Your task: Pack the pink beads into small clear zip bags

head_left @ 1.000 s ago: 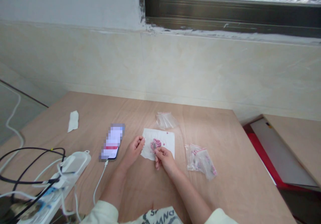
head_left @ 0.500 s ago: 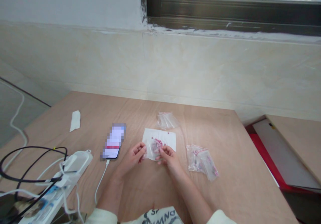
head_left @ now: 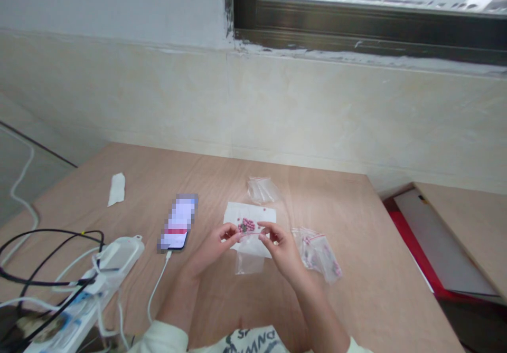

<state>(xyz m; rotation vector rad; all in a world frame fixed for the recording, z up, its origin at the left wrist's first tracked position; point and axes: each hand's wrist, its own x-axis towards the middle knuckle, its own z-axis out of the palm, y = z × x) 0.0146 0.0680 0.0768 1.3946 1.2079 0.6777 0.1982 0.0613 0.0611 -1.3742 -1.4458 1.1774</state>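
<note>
My left hand (head_left: 214, 247) and my right hand (head_left: 280, 246) pinch opposite ends of the top of a small clear zip bag (head_left: 249, 262), which hangs down past the front edge of a white paper sheet (head_left: 263, 215). A heap of pink beads (head_left: 248, 225) with a few dark grey ones lies on the paper, just behind the bag's top. Whether any beads are inside this bag I cannot tell. Another clear bag (head_left: 262, 190) lies behind the paper. To the right are several small zip bags (head_left: 318, 254) with red seals and pink contents.
A phone (head_left: 177, 222) with a pixelated screen lies left of my hands, its white cable running to a power strip (head_left: 119, 255) tangled with black and white cables. A white tissue (head_left: 116, 189) lies on the wooden table (head_left: 356, 247). A red-edged board (head_left: 412, 242) stands beyond the right table edge.
My hands have moved apart and now stretch the clear bag's top between them. The bag has come into view over the paper's front edge, and the pink beads are uncovered.
</note>
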